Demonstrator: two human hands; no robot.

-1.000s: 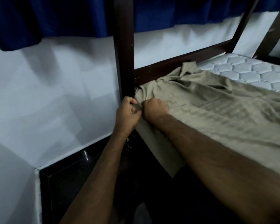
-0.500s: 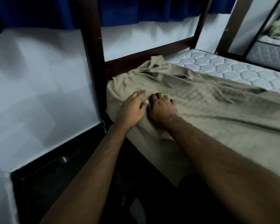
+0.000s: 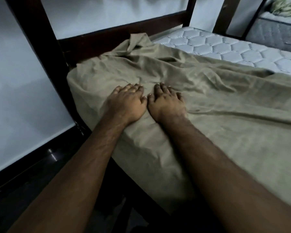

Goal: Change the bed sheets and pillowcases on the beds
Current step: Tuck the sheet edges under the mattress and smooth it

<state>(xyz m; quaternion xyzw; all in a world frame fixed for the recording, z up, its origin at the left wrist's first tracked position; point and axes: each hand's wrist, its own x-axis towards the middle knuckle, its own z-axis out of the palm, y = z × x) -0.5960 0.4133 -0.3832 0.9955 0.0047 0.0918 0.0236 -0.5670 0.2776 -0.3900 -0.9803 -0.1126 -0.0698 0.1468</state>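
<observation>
We note two bare forearms entering from the lower edge, both uncovered up to the frame border; no sleeve edge is visible. The left hand (image 3: 127,102) and right hand (image 3: 165,102) are bare. Fine hair shows along both forearms. Fingernails appear short, pale at the tips.

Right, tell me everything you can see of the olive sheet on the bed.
The olive sheet is a plain, thin-looking woven cloth, heavily creased. It covers the near corner and most of the mattress, hanging over the near side, while the far quilted strip lies bare. A bunched fold rises by the dark wooden frame. The left hand and the right hand lie side by side on it near the corner, fingers spread, gripping nothing.
</observation>
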